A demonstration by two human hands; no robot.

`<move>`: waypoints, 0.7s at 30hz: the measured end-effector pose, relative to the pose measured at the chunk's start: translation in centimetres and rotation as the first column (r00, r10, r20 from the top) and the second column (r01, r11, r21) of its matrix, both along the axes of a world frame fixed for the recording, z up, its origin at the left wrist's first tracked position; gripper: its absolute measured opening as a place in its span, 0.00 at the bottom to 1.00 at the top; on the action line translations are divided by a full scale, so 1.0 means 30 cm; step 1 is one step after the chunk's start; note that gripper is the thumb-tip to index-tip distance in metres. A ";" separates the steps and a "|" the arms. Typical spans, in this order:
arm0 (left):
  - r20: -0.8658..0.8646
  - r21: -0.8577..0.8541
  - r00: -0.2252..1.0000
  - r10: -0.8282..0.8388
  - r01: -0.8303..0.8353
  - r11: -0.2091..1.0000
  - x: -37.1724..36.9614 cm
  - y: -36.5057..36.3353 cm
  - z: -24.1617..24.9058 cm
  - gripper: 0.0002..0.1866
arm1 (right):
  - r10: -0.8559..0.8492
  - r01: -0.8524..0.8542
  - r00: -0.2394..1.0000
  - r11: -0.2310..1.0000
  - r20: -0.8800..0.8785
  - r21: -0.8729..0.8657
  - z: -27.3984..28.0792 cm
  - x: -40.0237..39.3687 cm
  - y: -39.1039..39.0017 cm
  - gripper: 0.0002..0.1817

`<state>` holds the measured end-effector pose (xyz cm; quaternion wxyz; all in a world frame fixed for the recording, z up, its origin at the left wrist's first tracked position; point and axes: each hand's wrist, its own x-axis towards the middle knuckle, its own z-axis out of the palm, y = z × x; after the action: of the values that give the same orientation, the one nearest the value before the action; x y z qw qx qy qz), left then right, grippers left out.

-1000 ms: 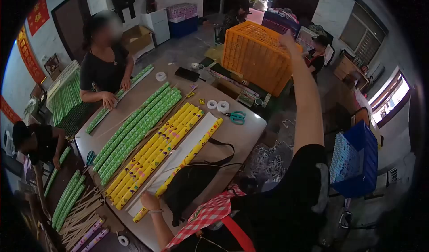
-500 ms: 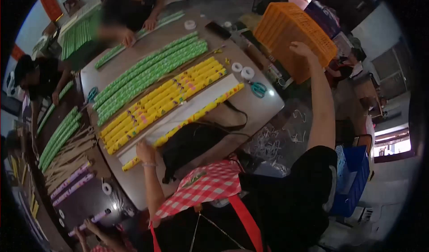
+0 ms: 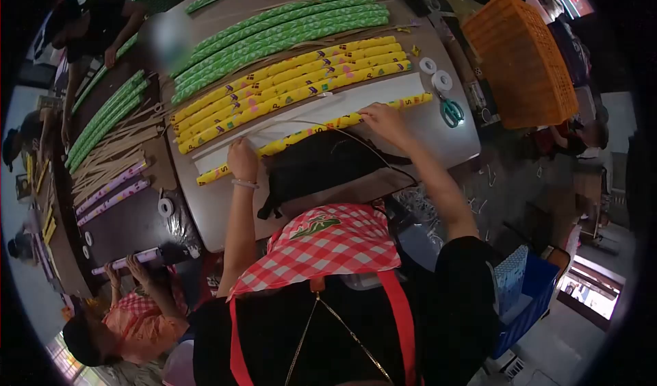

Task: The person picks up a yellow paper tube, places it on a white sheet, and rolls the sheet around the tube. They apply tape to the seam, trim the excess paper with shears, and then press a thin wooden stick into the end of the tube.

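Note:
A single yellow patterned roll [image 3: 301, 137] lies slantwise along the near edge of a white sheet [image 3: 400, 87]. My left hand [image 3: 243, 159], with a bracelet at the wrist, is closed around the roll near its left end. Farther right, my right hand [image 3: 384, 120] has its fingers pressed together on the same roll. Several finished-looking yellow rolls [image 3: 294, 92] lie side by side just beyond the sheet. A black bag [image 3: 321, 170] rests on the near side of the roll, its thin strap arching up between my hands.
Green rolls [image 3: 280, 37] lie at the back. Scissors [image 3: 450, 113] and tape rolls [image 3: 441, 80] are at the right, an orange crate [image 3: 523, 64] beyond. Co-workers stand at the upper left; another person's hands [image 3: 130, 268] hold a purple roll at the lower left.
My right hand has come from the orange crate down to the yellow roll. My left hand stays on the roll. The view has turned and shifted.

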<state>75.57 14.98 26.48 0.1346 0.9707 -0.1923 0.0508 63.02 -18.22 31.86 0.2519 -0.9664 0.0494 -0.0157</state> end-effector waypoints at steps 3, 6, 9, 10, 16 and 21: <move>0.007 0.000 1.000 0.014 -0.014 1.000 0.004 0.000 0.007 0.10 | -0.065 0.068 0.998 0.988 -0.021 0.140 0.005 0.074 0.054 0.11; 0.060 -0.045 0.997 -0.044 0.047 0.998 0.009 0.012 -0.013 0.08 | -0.006 -0.002 0.997 0.993 0.072 0.117 -0.009 0.173 0.088 0.13; 0.040 -0.035 0.999 0.001 0.000 0.999 0.004 0.009 -0.022 0.08 | 0.204 -0.223 0.950 0.973 0.235 0.057 -0.053 0.254 0.144 0.13; 0.011 -0.004 1.000 0.007 -0.007 1.000 0.005 0.010 -0.024 0.08 | 0.215 -0.233 0.951 0.971 0.220 0.056 -0.104 0.276 0.147 0.14; 0.051 -0.077 0.999 0.011 -0.007 0.997 0.000 0.008 -0.024 0.09 | 0.343 -0.346 0.938 0.937 -0.054 -0.056 -0.014 0.327 0.155 0.14; -0.025 -0.037 1.000 0.012 -0.013 0.999 0.005 0.007 -0.010 0.10 | 0.302 -0.306 0.947 0.952 -0.110 -0.023 0.058 0.329 0.141 0.13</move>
<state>75.72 15.17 26.18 0.1548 0.9698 -0.1837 0.0433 72.90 -13.99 33.60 0.2291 -0.9667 -0.0872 0.0733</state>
